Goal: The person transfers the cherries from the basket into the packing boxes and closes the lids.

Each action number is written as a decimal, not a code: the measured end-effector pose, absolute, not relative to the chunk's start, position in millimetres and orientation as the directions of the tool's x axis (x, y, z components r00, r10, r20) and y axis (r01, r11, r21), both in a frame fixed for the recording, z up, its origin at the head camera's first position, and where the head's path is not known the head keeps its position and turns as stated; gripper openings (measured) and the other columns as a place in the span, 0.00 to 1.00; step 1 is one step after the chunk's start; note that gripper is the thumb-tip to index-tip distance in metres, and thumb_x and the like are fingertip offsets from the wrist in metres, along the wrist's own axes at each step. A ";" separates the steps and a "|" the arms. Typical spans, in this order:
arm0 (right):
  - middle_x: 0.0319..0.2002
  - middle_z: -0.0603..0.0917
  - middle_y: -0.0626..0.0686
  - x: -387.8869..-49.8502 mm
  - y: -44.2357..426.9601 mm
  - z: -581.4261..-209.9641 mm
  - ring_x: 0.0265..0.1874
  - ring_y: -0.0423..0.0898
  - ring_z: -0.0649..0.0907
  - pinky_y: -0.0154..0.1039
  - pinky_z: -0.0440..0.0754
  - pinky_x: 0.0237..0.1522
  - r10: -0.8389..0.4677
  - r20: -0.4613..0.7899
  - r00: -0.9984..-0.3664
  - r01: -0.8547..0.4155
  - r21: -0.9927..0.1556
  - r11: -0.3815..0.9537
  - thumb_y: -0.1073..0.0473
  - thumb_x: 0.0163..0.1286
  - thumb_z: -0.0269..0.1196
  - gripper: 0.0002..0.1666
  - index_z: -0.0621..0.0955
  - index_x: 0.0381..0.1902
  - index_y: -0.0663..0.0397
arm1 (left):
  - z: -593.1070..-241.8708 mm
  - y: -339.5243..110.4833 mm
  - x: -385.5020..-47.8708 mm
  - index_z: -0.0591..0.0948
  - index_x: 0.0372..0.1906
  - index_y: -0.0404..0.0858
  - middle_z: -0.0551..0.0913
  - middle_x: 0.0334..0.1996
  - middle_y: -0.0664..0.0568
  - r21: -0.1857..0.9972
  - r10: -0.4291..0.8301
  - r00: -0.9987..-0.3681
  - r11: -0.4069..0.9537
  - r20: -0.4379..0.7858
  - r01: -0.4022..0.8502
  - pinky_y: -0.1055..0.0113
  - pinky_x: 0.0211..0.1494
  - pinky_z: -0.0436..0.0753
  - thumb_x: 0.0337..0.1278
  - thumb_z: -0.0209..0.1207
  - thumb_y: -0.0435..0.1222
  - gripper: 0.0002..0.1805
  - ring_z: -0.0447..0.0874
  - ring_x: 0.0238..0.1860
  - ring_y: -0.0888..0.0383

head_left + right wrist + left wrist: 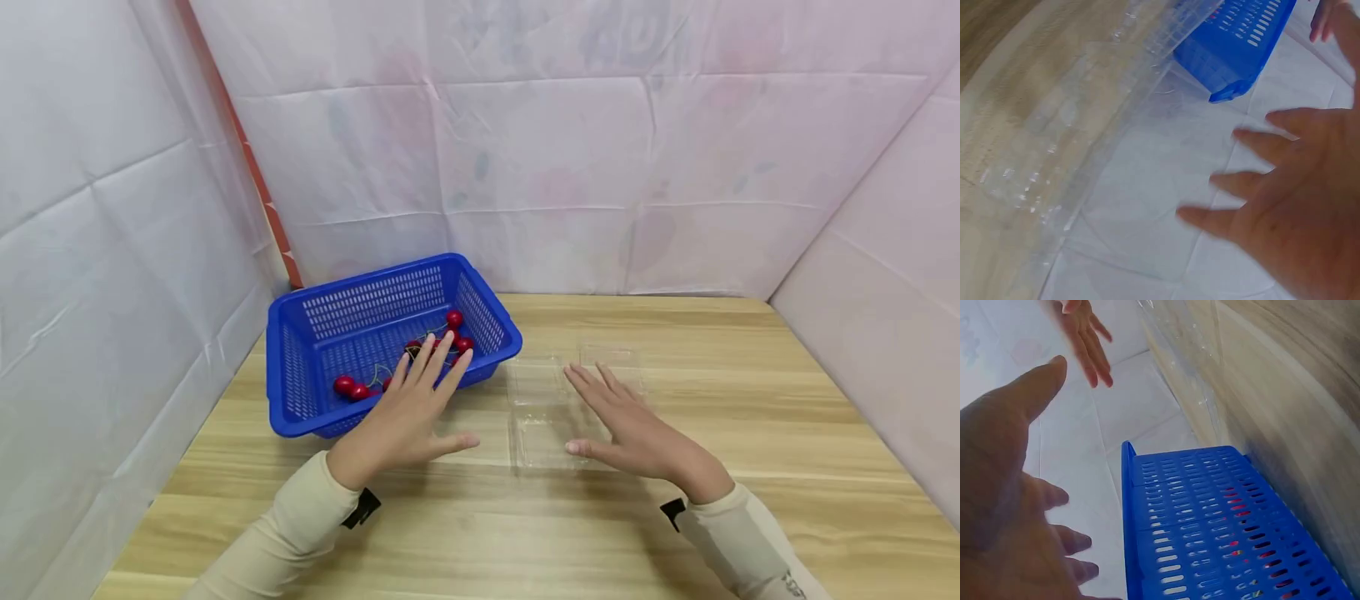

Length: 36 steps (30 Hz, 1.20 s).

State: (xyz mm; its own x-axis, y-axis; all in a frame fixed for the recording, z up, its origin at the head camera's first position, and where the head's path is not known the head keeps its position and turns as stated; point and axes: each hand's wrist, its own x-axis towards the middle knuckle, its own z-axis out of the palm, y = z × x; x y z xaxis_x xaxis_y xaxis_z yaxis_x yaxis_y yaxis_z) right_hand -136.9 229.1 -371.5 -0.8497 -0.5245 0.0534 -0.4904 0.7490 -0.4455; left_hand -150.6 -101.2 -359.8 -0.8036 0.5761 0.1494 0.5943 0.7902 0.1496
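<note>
My left hand (408, 412) is spread palm down over the near right side of a blue plastic basket (283, 367), holding nothing. Inside the basket lie several red cherries (344, 385) with thin green stems; my fingers hide some of them. To the right, my right hand (633, 425) hovers with straight fingers above a clear plastic container (536, 383), covering part of it. The left wrist view shows the basket's slotted wall (1197, 519) beyond my fingers, with red showing through the slots. In the right wrist view the clear container (1041, 169) lies beside my empty palm (1297, 194).
A wood-grain table (465, 542) carries everything. White cloth walls (540, 167) stand at the back and on both sides. A red strip (258, 179) runs down the back left corner, behind the basket.
</note>
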 end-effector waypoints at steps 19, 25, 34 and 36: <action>0.29 0.84 0.50 -160.6 225.8 -389.6 0.27 0.42 0.80 0.40 0.78 0.30 -0.331 0.023 -0.943 -0.300 -0.486 0.821 0.60 0.66 0.62 0.12 0.85 0.41 0.64 | -348.3 -142.0 -159.0 0.83 0.49 0.41 0.80 0.53 0.47 0.211 0.449 -0.723 0.754 0.525 0.622 0.44 0.61 0.71 0.56 0.66 0.42 0.17 0.71 0.61 0.46; 0.26 0.83 0.49 -158.7 225.3 -390.3 0.24 0.40 0.77 0.38 0.75 0.27 -0.318 -0.023 -0.948 -0.264 -0.499 0.825 0.60 0.65 0.63 0.11 0.85 0.37 0.64 | -352.4 -149.9 -159.2 0.83 0.48 0.39 0.81 0.51 0.46 0.210 0.435 -0.739 0.772 0.514 0.600 0.45 0.59 0.73 0.56 0.65 0.40 0.15 0.73 0.59 0.46; 0.19 0.83 0.48 -156.8 222.7 -393.6 0.15 0.41 0.79 0.36 0.77 0.20 -0.280 -0.149 -0.948 -0.143 -0.586 0.798 0.62 0.68 0.60 0.15 0.82 0.44 0.72 | -359.2 -152.2 -158.2 0.85 0.43 0.40 0.85 0.45 0.50 0.233 0.451 -0.779 0.779 0.436 0.582 0.51 0.53 0.79 0.58 0.64 0.38 0.10 0.81 0.50 0.50; 0.18 0.82 0.47 -155.9 222.3 -395.5 0.15 0.42 0.79 0.37 0.77 0.20 -0.267 -0.160 -0.950 -0.124 -0.590 0.798 0.62 0.68 0.60 0.15 0.82 0.44 0.71 | -359.8 -152.3 -158.0 0.86 0.43 0.41 0.86 0.42 0.51 0.244 0.446 -0.795 0.787 0.410 0.567 0.52 0.50 0.80 0.59 0.63 0.38 0.09 0.84 0.46 0.51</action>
State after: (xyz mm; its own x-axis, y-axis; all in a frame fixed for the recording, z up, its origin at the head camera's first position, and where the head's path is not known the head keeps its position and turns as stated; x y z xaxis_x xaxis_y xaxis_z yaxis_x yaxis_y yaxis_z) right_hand -155.9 222.3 -395.5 -0.9504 -0.2666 -0.1604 -0.1242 0.7977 -0.5901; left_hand -158.0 -152.3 -359.8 -0.7953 0.4462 0.4104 0.5671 0.7868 0.2436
